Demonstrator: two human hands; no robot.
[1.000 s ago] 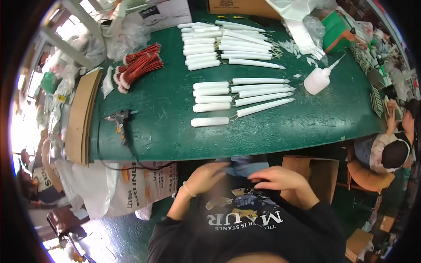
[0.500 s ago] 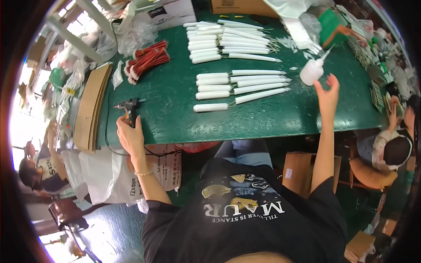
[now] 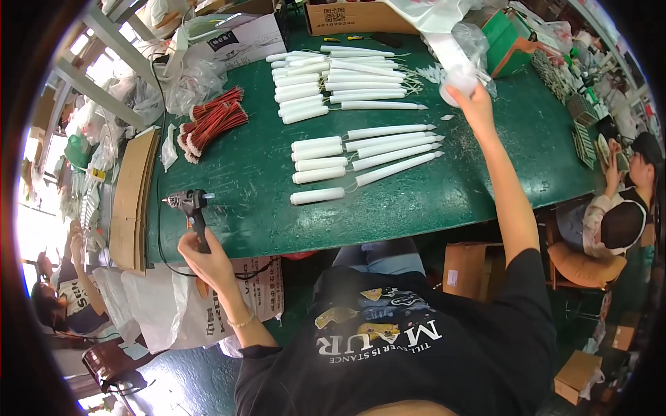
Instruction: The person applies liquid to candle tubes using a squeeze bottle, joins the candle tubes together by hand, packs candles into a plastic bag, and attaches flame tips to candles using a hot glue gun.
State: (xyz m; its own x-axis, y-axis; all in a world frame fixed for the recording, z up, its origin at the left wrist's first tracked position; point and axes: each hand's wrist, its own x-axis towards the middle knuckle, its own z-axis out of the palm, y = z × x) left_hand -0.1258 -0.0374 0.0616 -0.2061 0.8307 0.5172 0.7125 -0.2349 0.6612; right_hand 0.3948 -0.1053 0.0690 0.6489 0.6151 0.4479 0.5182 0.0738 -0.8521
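Note:
My left hand (image 3: 208,260) is closed round the lower handle of a black glue gun (image 3: 187,201), its nozzle pointing left over the green table. The thumb lies along the handle, and a clear stick pokes out of the gun's back. At the far right, my right hand (image 3: 475,107) has its fingers round a white squeeze bottle (image 3: 456,84), blurred by motion. Between the hands lies a near group of white candle-shaped sticks (image 3: 392,149), joined by thin cords to short white cylinders (image 3: 318,195). A bigger group of white sticks (image 3: 368,87) lies behind them.
Bundles of red wires (image 3: 215,125) lie left of the sticks. Flattened cardboard (image 3: 132,201) stands along the table's left edge. Cardboard boxes (image 3: 361,17), a green box (image 3: 505,41) and plastic bags line the back. Other people (image 3: 624,222) sit at both sides.
My right hand has reached the white bottle, which has shifted away toward the back. My left hand has slid down the glue gun's handle toward me. The whole view has shifted.

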